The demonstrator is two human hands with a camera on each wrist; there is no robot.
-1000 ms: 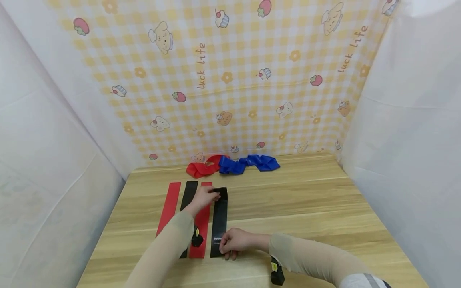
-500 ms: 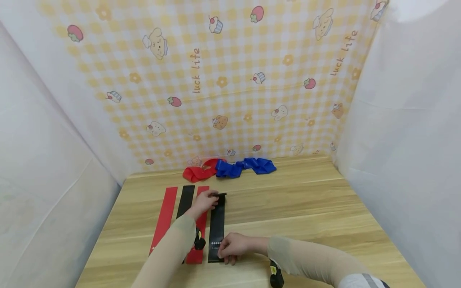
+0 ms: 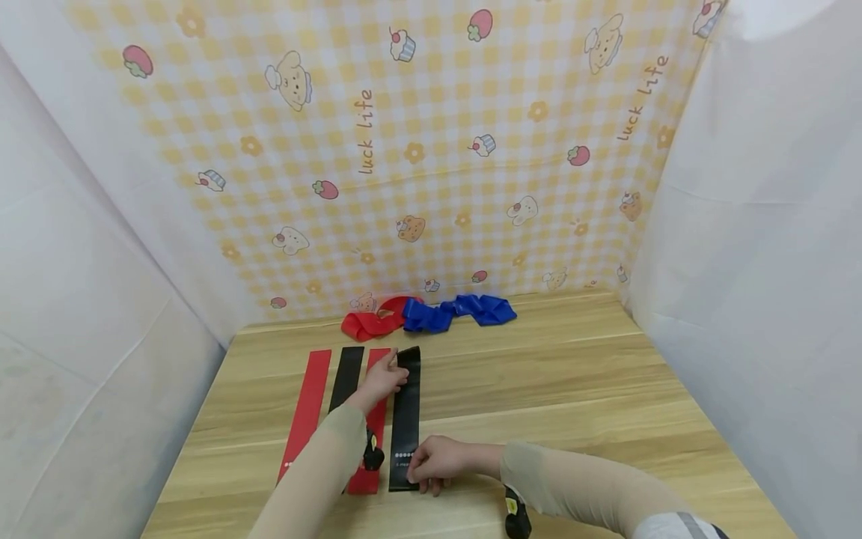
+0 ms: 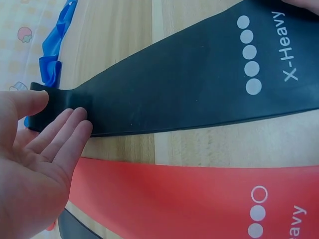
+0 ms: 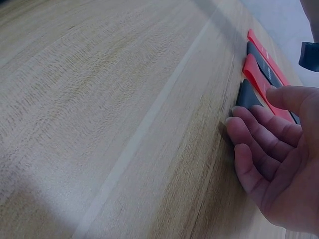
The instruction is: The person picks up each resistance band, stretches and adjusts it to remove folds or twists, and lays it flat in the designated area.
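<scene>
A black resistance band marked X-Heavy lies lengthwise on the table. At its far end, my left hand pinches the upturned end, thumb on the face and forefinger mostly hidden behind; the other fingers stretch along the band in the left wrist view. My right hand rests at the near right corner, loosely bent fingertips touching the band and table. Left of this band lie a red band, another black band and another red band, partly covered by my left arm.
A crumpled red band and a crumpled blue band lie at the back of the wooden table. Behind hangs a checked yellow cloth; white sheets enclose the sides.
The black band's far end, folded or rolled half a second ago, now stands opened out and reaches farther back. My left fingers shifted with it; my right hand stays at the near end.
</scene>
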